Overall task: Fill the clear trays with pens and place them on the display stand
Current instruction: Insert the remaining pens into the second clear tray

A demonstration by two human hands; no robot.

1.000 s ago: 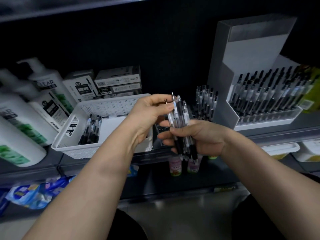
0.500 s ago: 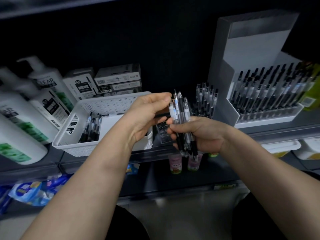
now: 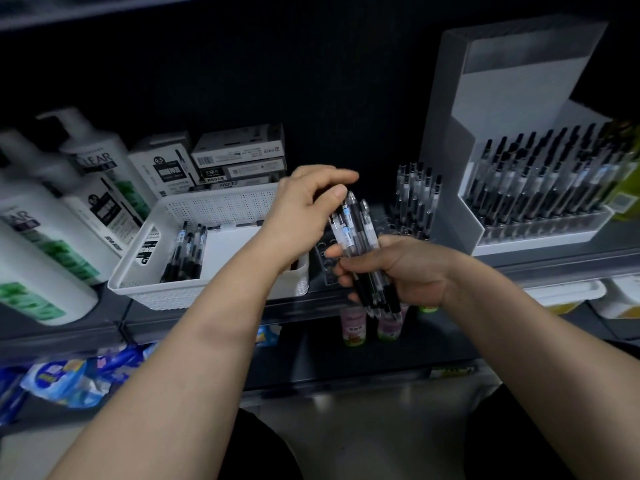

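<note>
My right hand [image 3: 398, 271] clasps a loose pen bundle [image 3: 360, 251]; left fingertips [image 3: 337, 194] pinch one top. Tugging could spill the rest onto the shelf [image 3: 207, 317].

The shelf is crowded: the white basket [image 3: 211, 251] fills its left-centre with shampoo bottles [image 3: 52, 237] pressed against its left side and stacked boxes [image 3: 239, 157] behind, while the display stand [image 3: 460, 188] walls off the right. Between basket and stand only a narrow slot stays open, partly taken by the clear tray [image 3: 325, 261] and a standing row of pens [image 3: 417, 199], with both hands and their pen bundle [image 3: 360, 251] directly in front. Free room lies above the basket and in the dark space over the boxes.
</note>
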